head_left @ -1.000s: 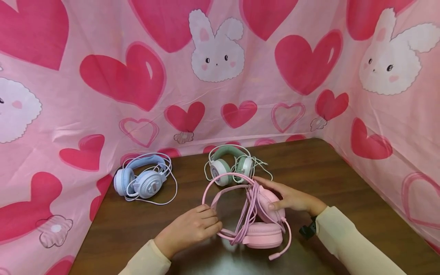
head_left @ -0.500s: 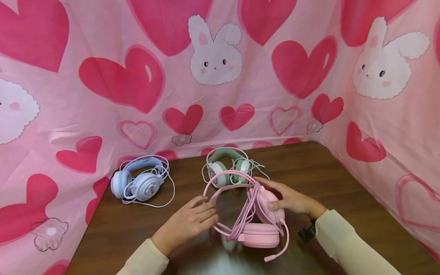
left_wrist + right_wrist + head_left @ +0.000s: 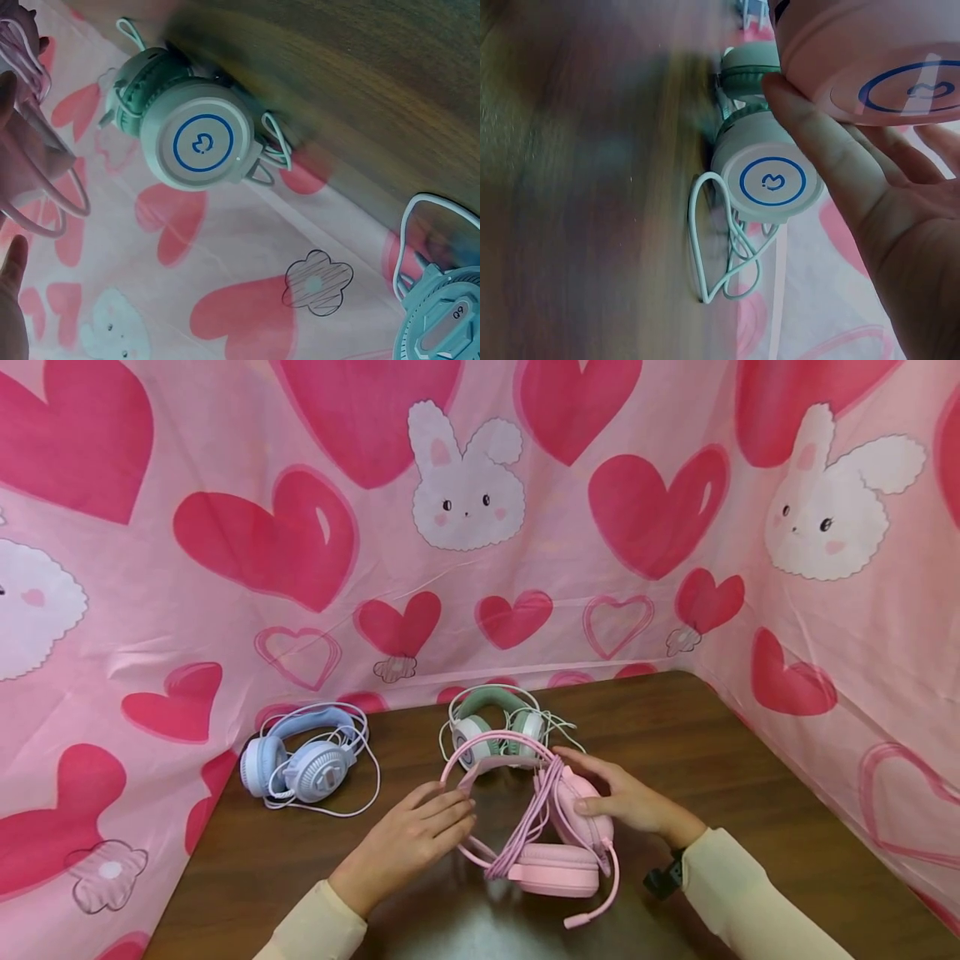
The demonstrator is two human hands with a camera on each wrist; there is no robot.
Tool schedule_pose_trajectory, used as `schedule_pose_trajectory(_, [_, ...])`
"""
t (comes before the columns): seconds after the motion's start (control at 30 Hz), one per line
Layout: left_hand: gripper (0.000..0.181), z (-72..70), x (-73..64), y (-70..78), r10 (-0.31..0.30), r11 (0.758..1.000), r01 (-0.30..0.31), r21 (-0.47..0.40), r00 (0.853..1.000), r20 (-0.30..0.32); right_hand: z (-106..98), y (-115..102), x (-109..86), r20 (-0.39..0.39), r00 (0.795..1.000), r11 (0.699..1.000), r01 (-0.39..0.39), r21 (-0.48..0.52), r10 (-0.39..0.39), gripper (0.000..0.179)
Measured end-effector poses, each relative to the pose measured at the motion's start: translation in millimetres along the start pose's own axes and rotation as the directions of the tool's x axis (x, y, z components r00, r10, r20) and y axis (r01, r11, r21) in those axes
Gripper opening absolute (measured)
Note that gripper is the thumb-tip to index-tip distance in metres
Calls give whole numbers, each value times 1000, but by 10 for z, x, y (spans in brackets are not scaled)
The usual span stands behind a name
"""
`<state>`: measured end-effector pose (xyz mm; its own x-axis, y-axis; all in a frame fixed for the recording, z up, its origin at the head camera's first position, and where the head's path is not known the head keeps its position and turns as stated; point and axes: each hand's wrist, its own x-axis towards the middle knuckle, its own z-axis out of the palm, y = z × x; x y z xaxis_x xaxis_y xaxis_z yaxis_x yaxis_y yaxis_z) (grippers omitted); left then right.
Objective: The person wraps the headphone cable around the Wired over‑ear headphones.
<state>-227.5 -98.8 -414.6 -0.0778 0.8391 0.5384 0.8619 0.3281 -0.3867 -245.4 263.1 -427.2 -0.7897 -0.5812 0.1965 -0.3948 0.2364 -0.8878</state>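
Blue headphones [image 3: 318,772], one pair, on table [image 3: 652,727]. Left hand [image 3: 412,831] at band [image 3: 510,733] of pink headphones [image 3: 557,870]; grip or touch, cannot tell. Green headphones [image 3: 493,698], one pair, behind. Pink pair, one, lies between both hands, band leftward, cups rightward. Right hand [image 3: 637,802] nearer cups, grasping one.
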Motion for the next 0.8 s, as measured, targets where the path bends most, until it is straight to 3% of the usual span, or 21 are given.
schedule_pose_trajectory(0.57, [48, 36, -16, 3, -41, 999, 42, -28, 998, 44, 76, 51, -75, -140, 990, 1000, -11, 19, 14, 63])
schedule_pose_trajectory(0.8, [42, 58, -25, -47, -44, 999, 43, -26, 999, -18, 30, 83, -123, -200, 980, 1000, -15, 26, 20, 58])
